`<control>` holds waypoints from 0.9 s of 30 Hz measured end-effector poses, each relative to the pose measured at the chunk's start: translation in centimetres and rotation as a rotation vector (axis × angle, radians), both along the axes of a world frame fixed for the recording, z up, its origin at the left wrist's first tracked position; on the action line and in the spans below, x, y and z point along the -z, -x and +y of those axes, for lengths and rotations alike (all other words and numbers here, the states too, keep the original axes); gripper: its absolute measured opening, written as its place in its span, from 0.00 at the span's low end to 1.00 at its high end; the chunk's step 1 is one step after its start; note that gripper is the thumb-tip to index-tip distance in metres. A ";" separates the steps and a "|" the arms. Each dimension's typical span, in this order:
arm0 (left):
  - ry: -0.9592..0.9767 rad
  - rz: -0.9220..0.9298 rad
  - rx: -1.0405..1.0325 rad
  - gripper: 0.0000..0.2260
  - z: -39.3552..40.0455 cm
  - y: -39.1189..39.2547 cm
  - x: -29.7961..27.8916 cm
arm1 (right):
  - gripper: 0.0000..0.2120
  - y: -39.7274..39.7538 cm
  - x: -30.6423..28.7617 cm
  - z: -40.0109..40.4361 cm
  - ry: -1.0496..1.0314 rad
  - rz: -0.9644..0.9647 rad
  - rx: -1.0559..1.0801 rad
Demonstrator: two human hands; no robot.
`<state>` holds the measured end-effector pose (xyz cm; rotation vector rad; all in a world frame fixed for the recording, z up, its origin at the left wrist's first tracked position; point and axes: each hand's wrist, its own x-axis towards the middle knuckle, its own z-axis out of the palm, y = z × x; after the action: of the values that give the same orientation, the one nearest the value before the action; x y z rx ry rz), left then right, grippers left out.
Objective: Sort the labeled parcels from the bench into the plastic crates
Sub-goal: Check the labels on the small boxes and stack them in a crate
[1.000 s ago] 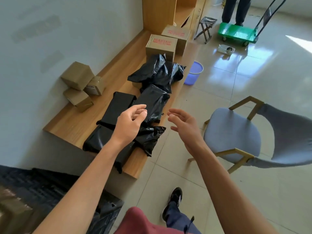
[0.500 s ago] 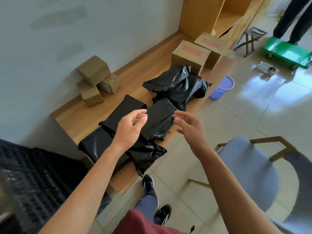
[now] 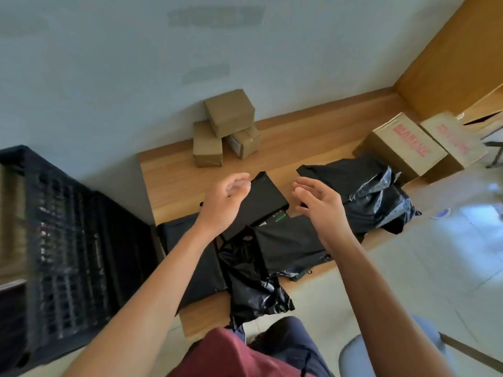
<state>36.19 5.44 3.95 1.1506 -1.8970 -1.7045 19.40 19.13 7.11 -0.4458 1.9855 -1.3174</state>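
Black-wrapped parcels lie heaped on the wooden tabletop, partly hidden by both forearms; left hand and right hand hover above them, fingers loosely spread, holding nothing; blurred black crates sit left, cut off.

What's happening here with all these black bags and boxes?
A person is sorting parcels at a low wooden bench. Both hands are empty and open: the left hand and right hand hover over a flat black plastic-wrapped parcel, apparently about to pick it up. More crumpled black bags lie beside it, and small brown cardboard boxes are stacked by the wall. A black plastic crate waits on the left. Nothing is held yet.
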 end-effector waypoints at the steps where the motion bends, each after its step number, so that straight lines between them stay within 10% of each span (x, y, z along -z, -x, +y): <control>1: 0.005 -0.013 -0.020 0.14 -0.8 -0.1 0.1 | 0.11 0.2 0.1 -1.1 -0.007 -0.011 -0.021; 27: -0.133 -0.281 -0.525 0.30 -18.3 12.1 5.8 | 0.29 14.0 7.4 -27.5 -0.160 0.035 -0.431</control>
<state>24.10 -12.84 -1.88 1.8271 -1.4453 -1.4427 5.36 -8.39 -0.26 -0.7723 1.8692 -0.8812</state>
